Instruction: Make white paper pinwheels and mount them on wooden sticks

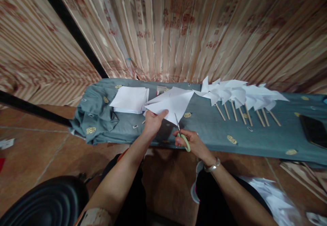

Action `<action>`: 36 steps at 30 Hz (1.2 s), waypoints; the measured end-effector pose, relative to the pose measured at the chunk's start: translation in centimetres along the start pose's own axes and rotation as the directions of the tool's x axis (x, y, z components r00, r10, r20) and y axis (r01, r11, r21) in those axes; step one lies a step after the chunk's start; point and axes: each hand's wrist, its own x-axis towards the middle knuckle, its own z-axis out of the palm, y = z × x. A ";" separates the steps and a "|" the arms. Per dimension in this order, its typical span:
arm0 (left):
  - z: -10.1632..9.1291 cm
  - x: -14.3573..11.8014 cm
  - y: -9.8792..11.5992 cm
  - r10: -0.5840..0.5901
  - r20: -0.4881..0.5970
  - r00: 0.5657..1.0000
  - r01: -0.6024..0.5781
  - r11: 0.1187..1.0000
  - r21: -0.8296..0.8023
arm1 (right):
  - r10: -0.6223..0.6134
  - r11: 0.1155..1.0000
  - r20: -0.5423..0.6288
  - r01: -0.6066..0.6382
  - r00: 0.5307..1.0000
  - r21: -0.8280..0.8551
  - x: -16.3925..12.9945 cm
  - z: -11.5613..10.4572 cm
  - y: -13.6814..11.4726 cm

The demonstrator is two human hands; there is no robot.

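My left hand (pixel 153 122) pinches a white paper sheet (pixel 176 101) by its near left edge, thumb on top. The sheet has a slit on its left side and is held above the cloth. My right hand (pixel 190 141) grips scissors (pixel 186 142) with light green handles. Their blades point away from me and lie at the sheet's near corner. Left of the sheet is a stack of white paper squares (pixel 130 98). On the right lies a row of white paper pinwheels (pixel 237 91) on wooden sticks, overlapping one another.
A grey-green patterned cloth (pixel 214 141) covers the narrow table. A small box (pixel 160 90) lies behind the sheet, and a dark phone (pixel 313 130) at the far right. A pleated curtain (pixel 166 32) hangs behind. A black round stool (pixel 46 202) stands at lower left; white paper pieces (pixel 273 195) lie at lower right.
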 end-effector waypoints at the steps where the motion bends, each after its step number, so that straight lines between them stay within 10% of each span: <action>1: 0.1 -0.1 0.0 -0.005 0.004 1.000 0.005 1.000 -0.001 | -0.005 1.000 0.000 0.005 1.000 -0.005 0.0 0.0 0.0; 36: -0.2 -0.2 0.3 -0.012 0.015 1.000 0.012 1.000 -0.005 | 0.100 0.994 -0.072 -0.097 0.992 0.041 0.4 0.6 0.2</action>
